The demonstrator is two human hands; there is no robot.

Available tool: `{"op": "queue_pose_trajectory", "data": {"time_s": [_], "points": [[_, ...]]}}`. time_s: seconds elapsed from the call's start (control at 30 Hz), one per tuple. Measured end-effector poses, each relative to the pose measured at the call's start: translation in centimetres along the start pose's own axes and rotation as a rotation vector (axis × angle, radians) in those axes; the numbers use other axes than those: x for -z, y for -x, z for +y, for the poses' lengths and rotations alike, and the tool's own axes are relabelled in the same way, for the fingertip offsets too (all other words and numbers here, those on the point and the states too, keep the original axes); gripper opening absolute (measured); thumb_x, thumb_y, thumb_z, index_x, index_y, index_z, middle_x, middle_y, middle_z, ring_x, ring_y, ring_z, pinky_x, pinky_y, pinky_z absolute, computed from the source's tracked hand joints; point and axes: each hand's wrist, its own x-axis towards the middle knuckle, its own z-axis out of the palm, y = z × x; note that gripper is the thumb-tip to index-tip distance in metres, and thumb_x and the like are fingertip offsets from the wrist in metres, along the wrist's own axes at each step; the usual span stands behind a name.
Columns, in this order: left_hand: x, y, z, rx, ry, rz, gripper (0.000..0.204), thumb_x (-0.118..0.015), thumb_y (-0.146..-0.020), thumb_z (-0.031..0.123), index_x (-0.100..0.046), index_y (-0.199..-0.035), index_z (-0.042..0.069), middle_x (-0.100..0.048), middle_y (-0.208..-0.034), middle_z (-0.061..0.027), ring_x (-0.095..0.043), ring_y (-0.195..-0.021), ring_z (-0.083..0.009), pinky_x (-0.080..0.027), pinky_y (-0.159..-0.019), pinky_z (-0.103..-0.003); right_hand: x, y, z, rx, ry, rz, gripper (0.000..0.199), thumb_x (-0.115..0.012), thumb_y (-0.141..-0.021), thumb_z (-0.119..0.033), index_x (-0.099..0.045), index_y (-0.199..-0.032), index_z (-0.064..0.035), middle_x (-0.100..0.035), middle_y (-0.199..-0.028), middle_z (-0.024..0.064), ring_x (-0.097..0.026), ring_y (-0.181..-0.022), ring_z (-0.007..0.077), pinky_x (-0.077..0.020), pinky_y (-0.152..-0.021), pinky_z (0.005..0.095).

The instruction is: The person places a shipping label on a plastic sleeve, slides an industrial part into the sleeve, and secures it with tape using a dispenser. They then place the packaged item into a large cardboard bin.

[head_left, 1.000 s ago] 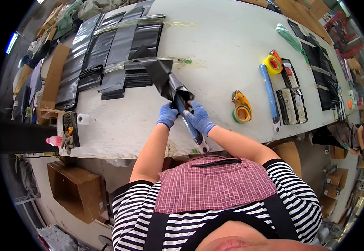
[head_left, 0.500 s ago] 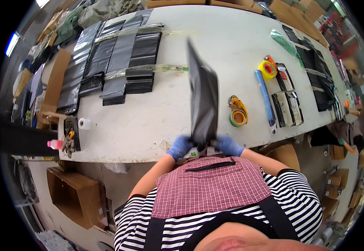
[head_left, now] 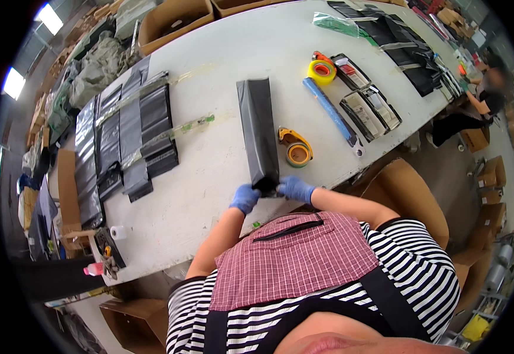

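Observation:
A long black plastic bag [head_left: 258, 127] lies on the white table [head_left: 204, 177], its near end gaping a little toward me. Blue gloves cover both of my hands. At the left corner of that mouth, my left hand [head_left: 245, 198] pinches the edge. My right hand [head_left: 296, 188] grips the opposite corner. Just beyond my right hand, close to the bag's right side, rests a yellow tape dispenser [head_left: 299, 149].
Taped stacks of black bags [head_left: 156, 118] lie on the left, with more black bags [head_left: 407, 56] at the far right. A blue roll [head_left: 330, 109], yellow tape [head_left: 322, 71] and an open black case [head_left: 366, 115] sit right. Another person [head_left: 481, 106] stands beyond the table's right edge.
The bag was raised and blurred by motion; now it lies flatter on the table, with its mouth parted. My view has turned, and both hands still hold the near end.

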Motion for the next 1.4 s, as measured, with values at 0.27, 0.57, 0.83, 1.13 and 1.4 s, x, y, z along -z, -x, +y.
{"op": "queue_pose_trajectory", "data": {"time_s": [0.27,0.57,0.83,1.13,1.4], "points": [[-1.5,0.0,3.3,-0.099,-0.486,0.168,0.025,-0.065,-0.085,0.028,-0.071,-0.091,0.005,-0.069,-0.092,-0.0221,-0.065,-0.089,-0.0409,-0.051,-0.077,-0.046,5.5,2.7,-1.9,-0.234,-0.346,-0.362,0.027,-0.057,-0.090,-0.029,-0.066,-0.095,-0.0032,-0.067,-0.086,0.0180,-0.066,-0.082,0.0312,-0.0516,-0.077,0.0419],[-1.7,-1.5,2.4,-0.116,-0.433,0.313,0.023,-0.060,-0.085,0.020,-0.072,-0.096,0.004,-0.069,-0.094,-0.0239,-0.065,-0.090,-0.0430,-0.051,-0.078,-0.047,25.7,8.6,14.2,-0.300,0.384,0.902,0.024,-0.057,-0.083,-0.014,-0.065,-0.105,-0.0053,-0.067,-0.095,0.0201,-0.064,-0.092,0.0366,-0.0515,-0.086,0.0446],[-1.4,-1.2,1.6,-0.038,-0.486,0.351,0.020,-0.064,-0.084,0.019,-0.071,-0.093,0.003,-0.070,-0.092,-0.0237,-0.066,-0.088,-0.0427,-0.051,-0.075,-0.046,36.1,9.7,21.0,-0.675,0.815,0.475,0.032,-0.055,-0.085,-0.013,-0.065,-0.116,-0.0125,-0.060,-0.124,0.0118,-0.054,-0.118,0.0300,-0.0485,-0.094,0.0420],[-2.0,-1.1,2.2,-0.032,-0.431,0.344,0.022,-0.064,-0.087,0.017,-0.070,-0.093,-0.002,-0.071,-0.088,-0.0237,-0.068,-0.079,-0.0377,-0.051,-0.070,-0.041,37.4,10.1,22.0,-0.599,0.866,0.375,0.025,-0.055,-0.085,-0.012,-0.066,-0.107,-0.0092,-0.062,-0.118,0.0142,-0.060,-0.110,0.0312,-0.0522,-0.089,0.0423],[-1.4,-0.7,4.0,0.007,-0.572,0.337,0.019,-0.063,-0.082,0.016,-0.071,-0.096,0.005,-0.069,-0.092,-0.0230,-0.065,-0.091,-0.0425,-0.052,-0.078,-0.046,38.1,8.6,26.5,-0.481,0.984,0.397,0.019,-0.054,-0.083,-0.007,-0.068,-0.096,-0.0046,-0.067,-0.098,0.0210,-0.067,-0.089,0.0364,-0.0553,-0.077,0.0460]]}}
